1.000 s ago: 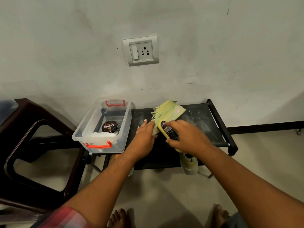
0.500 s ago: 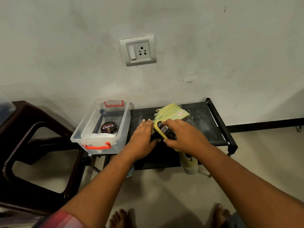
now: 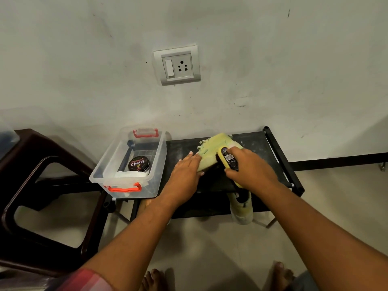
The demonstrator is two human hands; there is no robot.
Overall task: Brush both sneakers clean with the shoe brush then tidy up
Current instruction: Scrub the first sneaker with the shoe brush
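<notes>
The pale green sneaker [image 3: 212,148] lies on the black desk [image 3: 270,148], and everything else is placed from it. The left hand [image 3: 184,175] lies flat against the sneaker's left end with its fingers straight. Its grip is fully open and closes on nothing, and it likely serves to pin the shoe so it cannot slide under the strokes. The right hand [image 3: 249,173] sits on top of the sneaker, its grip curled round the yellow shoe brush [image 3: 227,159]. The brush's labelled back faces up, so the bristles presumably bear down on the upper.

To the sneaker's left, at the desk's end, stands a clear box [image 3: 113,164] with a polish tin [image 3: 139,163] inside, close enough for tidying up afterwards. The second sneaker [image 3: 241,208] shows nearer the person than the first and lower, partly hidden by the desk's front edge. I judge that it waits its turn.

Half a second ago the brush lay hard against the left hand's fingers. It has since swept rightward along the sneaker, leaving bare upper between the two hands. The left hand has hardly shifted.
</notes>
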